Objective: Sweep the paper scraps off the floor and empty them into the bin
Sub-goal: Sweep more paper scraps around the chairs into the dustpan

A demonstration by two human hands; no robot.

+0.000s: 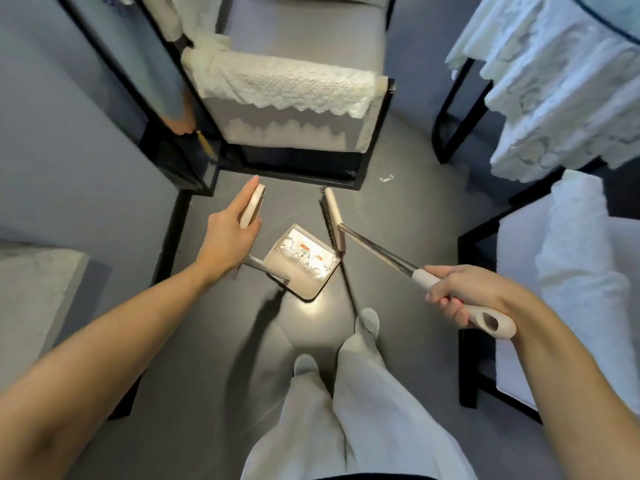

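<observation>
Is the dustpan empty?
No, white paper scraps lie inside the dustpan, which sits on the floor beside the broom.

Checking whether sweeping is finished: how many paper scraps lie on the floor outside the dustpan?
1: a white scrap on the floor beyond the broom head, near the chair corner. Others may hide under furniture.

I read even indoor light, fairly bright. Hot glare patch on dark floor (322, 308) just below dustpan (301, 261); pan interior blown out white. Soft dark shadows stretch across floor toward me. Whole frame slightly soft. Fisheye bends black frame (446, 109) at edges.
</observation>
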